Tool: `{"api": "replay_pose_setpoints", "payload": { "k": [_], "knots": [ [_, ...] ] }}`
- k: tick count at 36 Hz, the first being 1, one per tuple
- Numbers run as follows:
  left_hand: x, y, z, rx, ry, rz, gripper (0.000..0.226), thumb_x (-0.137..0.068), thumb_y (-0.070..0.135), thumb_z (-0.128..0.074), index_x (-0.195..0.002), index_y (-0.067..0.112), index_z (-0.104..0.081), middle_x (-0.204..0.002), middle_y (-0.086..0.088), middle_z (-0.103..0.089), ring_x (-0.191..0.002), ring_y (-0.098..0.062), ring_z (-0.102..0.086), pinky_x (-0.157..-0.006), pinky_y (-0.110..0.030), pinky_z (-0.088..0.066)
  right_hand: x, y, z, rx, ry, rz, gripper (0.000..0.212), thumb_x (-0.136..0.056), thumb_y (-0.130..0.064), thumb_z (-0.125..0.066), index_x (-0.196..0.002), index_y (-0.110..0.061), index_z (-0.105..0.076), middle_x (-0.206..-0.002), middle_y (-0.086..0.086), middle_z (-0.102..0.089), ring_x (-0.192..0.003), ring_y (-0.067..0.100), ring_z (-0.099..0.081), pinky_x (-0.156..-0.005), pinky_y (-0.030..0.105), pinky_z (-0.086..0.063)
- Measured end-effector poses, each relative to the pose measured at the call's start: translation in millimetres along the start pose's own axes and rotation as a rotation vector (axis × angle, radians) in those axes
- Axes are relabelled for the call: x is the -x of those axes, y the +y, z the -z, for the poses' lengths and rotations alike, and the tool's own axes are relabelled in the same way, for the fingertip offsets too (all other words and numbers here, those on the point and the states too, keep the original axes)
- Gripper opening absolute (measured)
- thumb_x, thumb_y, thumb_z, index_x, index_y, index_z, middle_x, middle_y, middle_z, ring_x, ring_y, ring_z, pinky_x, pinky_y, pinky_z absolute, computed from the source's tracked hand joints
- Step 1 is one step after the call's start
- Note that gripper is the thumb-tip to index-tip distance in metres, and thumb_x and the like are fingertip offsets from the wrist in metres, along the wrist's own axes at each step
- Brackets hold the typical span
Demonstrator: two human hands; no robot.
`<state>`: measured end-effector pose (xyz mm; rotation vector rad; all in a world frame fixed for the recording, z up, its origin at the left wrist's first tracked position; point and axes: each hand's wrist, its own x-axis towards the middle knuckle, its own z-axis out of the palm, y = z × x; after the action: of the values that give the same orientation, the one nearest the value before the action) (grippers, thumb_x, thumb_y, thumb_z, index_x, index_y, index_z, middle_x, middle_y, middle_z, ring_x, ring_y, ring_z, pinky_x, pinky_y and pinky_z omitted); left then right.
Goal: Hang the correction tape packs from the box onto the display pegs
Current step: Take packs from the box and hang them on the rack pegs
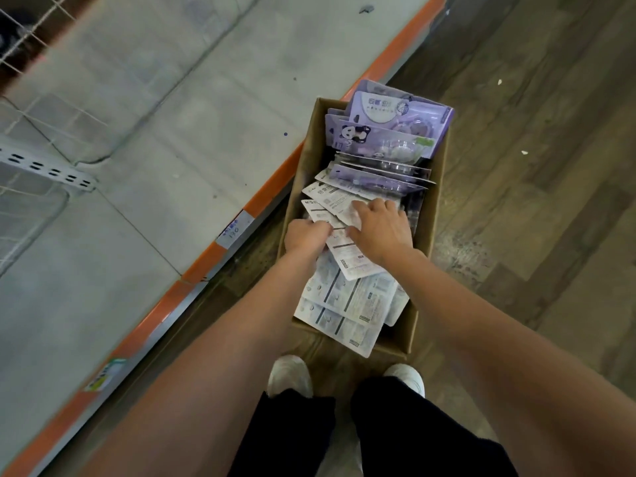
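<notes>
Nearest the camera, two white shoes [289, 375] stand on the wood-look floor [537, 208], right at the near end of a cardboard box [428, 235]. The box is full of correction tape packs [347, 304]: white printed backs face up at the near end and purple fronts stand at the far end. By this view hardly any hanging is done, and the pegs themselves are not in sight, so most of the work seems left.

Both arms reach down into the middle of the box. The left hand [304, 235] curls its fingers around the edge of a fanned bunch of packs. The right hand [380, 228] lies palm down on the same bunch, fingers bent over its top. The hands sit close together, gathering a handful.

Left of the box runs the orange-edged grey base shelf [179, 132], with white wire grid panels [31, 208] beyond.
</notes>
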<state>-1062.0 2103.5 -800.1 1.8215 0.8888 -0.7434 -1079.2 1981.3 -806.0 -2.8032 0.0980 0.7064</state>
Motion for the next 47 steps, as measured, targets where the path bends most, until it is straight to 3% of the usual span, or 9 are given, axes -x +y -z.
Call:
{"api": "replay_pose_setpoints", "payload": {
  "k": [14,20,24,27,30,33,36,42,47],
  "knots": [
    [-21,14,-4,0.094,-0.167,-0.412,0.011,-0.088,0.008,-0.054,-0.078,0.010,-0.059,-0.076,-0.013,-0.063,-0.064,-0.029,-0.063,-0.051,-0.035,-0.058,-31,-5,8,0.069,0.169,0.147,0.033,-0.101,-0.024,-0.036,-0.119,-0.007,-0.057,-0.122,0.017,-0.059,-0.109,0.037,-0.057,-0.078,0.037,-0.041],
    [-25,43,-5,0.111,-0.142,-0.601,0.027,-0.081,0.035,-0.070,-0.082,0.017,-0.050,-0.080,-0.003,-0.059,-0.079,-0.024,-0.061,-0.068,-0.036,-0.056,-47,-1,33,0.096,0.239,0.208,0.032,-0.102,-0.014,-0.036,-0.122,-0.007,-0.060,-0.116,0.016,-0.064,-0.104,0.033,-0.060,-0.082,0.035,-0.048],
    [-26,53,-1,0.152,-0.148,-0.743,0.025,-0.090,0.042,-0.060,-0.089,0.018,-0.055,-0.093,-0.006,-0.063,-0.084,-0.022,-0.059,-0.055,-0.027,-0.041,-45,5,45,-0.292,0.297,0.167,0.030,-0.099,-0.012,-0.041,-0.095,0.005,-0.065,-0.096,0.018,-0.066,-0.086,0.028,-0.057,-0.069,0.030,-0.038],
    [-27,50,6,0.171,-0.162,-0.804,0.007,-0.088,0.021,-0.063,-0.085,0.025,-0.068,-0.103,-0.003,-0.067,-0.098,-0.020,-0.060,-0.077,-0.025,-0.050,-33,8,45,-0.728,0.296,0.085,0.026,-0.098,-0.010,-0.045,-0.098,0.003,-0.068,-0.100,0.025,-0.067,-0.084,0.037,-0.061,-0.081,0.046,-0.052],
    [-29,44,11,0.060,-0.108,-0.807,0.030,-0.071,0.037,-0.068,-0.099,0.047,-0.064,-0.124,-0.001,-0.055,-0.113,-0.022,-0.055,-0.102,-0.034,-0.044,-23,7,41,-1.011,0.279,0.052,0.022,-0.096,-0.003,-0.048,-0.105,0.002,-0.067,-0.105,0.028,-0.066,-0.089,0.036,-0.062,-0.092,0.053,-0.049],
    [-33,40,13,0.083,-0.150,-0.679,0.074,-0.070,0.053,-0.076,-0.131,0.024,-0.046,-0.131,-0.004,-0.048,-0.113,-0.023,-0.054,-0.102,-0.036,-0.044,-24,9,39,-1.032,0.280,0.004,0.021,-0.095,0.002,-0.043,-0.099,0.004,-0.063,-0.093,0.022,-0.062,-0.084,0.029,-0.057,-0.082,0.042,-0.048],
    [-46,41,10,0.232,-0.178,-0.592,0.111,-0.036,0.080,-0.075,-0.119,0.007,-0.058,-0.113,-0.011,-0.067,-0.099,-0.028,-0.066,-0.093,-0.046,-0.052,-33,14,45,-1.149,0.310,-0.042,0.028,-0.093,0.007,-0.039,-0.078,-0.008,-0.058,-0.075,0.013,-0.057,-0.070,0.025,-0.057,-0.067,0.035,-0.048],
    [-44,50,16,0.357,-0.068,-0.663,0.032,-0.083,0.040,-0.071,-0.088,0.011,-0.057,-0.087,-0.003,-0.062,-0.072,-0.014,-0.056,-0.058,-0.022,-0.041,-44,18,45,-1.210,0.352,-0.104,0.024,-0.090,-0.001,-0.042,-0.075,-0.014,-0.055,-0.083,0.015,-0.056,-0.086,0.030,-0.052,-0.089,0.051,-0.046],
    [-54,53,25,0.438,0.013,-0.656,0.033,-0.086,0.035,-0.069,-0.101,0.011,-0.052,-0.105,-0.008,-0.063,-0.094,-0.024,-0.061,-0.085,-0.035,-0.050,-49,21,43,-1.257,0.353,-0.136,0.021,-0.091,-0.008,-0.041,-0.081,-0.017,-0.057,-0.120,0.031,-0.056,-0.098,0.039,-0.059,-0.092,0.065,-0.045]
  ]
}}
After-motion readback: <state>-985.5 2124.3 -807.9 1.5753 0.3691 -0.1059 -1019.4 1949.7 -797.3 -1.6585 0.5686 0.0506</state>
